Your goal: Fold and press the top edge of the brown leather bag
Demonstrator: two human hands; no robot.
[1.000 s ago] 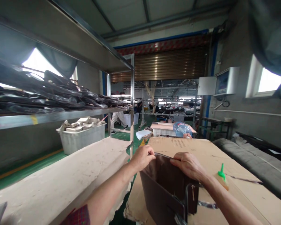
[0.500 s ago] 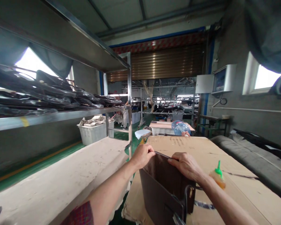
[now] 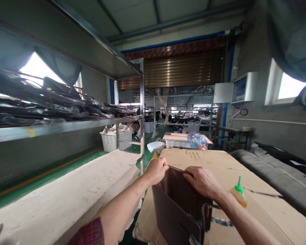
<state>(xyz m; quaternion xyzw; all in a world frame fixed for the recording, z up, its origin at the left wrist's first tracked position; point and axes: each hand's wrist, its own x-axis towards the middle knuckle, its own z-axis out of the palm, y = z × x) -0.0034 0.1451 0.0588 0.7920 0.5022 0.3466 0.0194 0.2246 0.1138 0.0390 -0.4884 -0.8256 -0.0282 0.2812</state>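
Note:
A dark brown bag (image 3: 173, 211) stands with its mouth open on the cardboard-covered table (image 3: 265, 211). My left hand (image 3: 156, 170) pinches the bag's rim at its far left corner. On the far rim, my right hand (image 3: 202, 179) grips the edge, thumb on the inner side and fingers over the outside. A strap and a small metal fitting show at the bag's right side, partly behind my right forearm. Right of that forearm is a small bottle (image 3: 238, 197) with a green nozzle and amber liquid.
Left is a pale covered surface (image 3: 73, 190) below a metal rack (image 3: 66, 124) stacked with dark, plastic-wrapped items. A white bin (image 3: 114, 141) stands behind. Beyond the table lies a blue water jug (image 3: 197, 139); grey rolled material (image 3: 277, 177) runs along the right.
The white bin in the background has shifted right, towards the rack's post. My hands and the bag hold nearly the same position.

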